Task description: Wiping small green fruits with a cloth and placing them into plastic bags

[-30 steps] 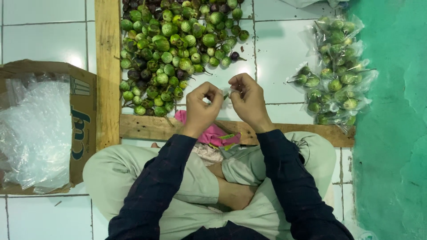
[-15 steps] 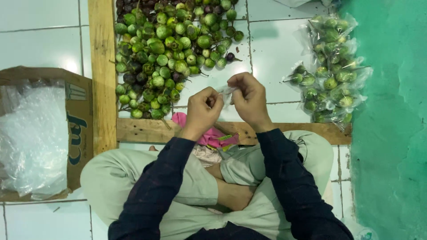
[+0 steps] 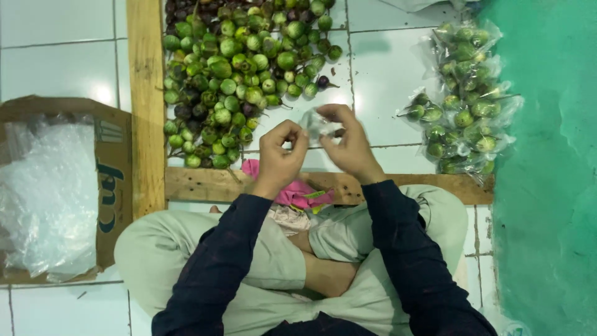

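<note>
The person sits cross-legged on the white tiled floor (image 3: 56, 56), pale trousers bunched over the knees and dark blue sleeves reaching forward. A scrap of pink cloth (image 3: 292, 190) lies in the lap, against the near wooden plank (image 3: 205, 185) that runs across in front of the knees. Just above that plank the two hands meet. The left hand (image 3: 280, 155) has its fingers curled in, thumb and forefinger pressed together on the edge of a small clear plastic bag (image 3: 317, 124); the right hand (image 3: 348, 143) pinches the same bag from the other side, its fingertips closed on the crumpled film. The bag hangs between the two grips, held up off the floor, and it looks empty, though the film is too crumpled to be sure. To the left, near the person's knee, an open cardboard box (image 3: 115, 180) holds a heap of clear plastic bags (image 3: 43, 193). A second wooden plank (image 3: 146, 93) stands upright along the box's side and meets the near one at a corner. Inside that corner, just beyond the hands, lies a heap of small round green eggplants (image 3: 236, 68), with some dark purple ones mixed in, stems still on. Off to the right, beside a green wall (image 3: 547, 155), lie filled clear bags of the same fruit (image 3: 466, 106), piled together on the tiles.
</note>
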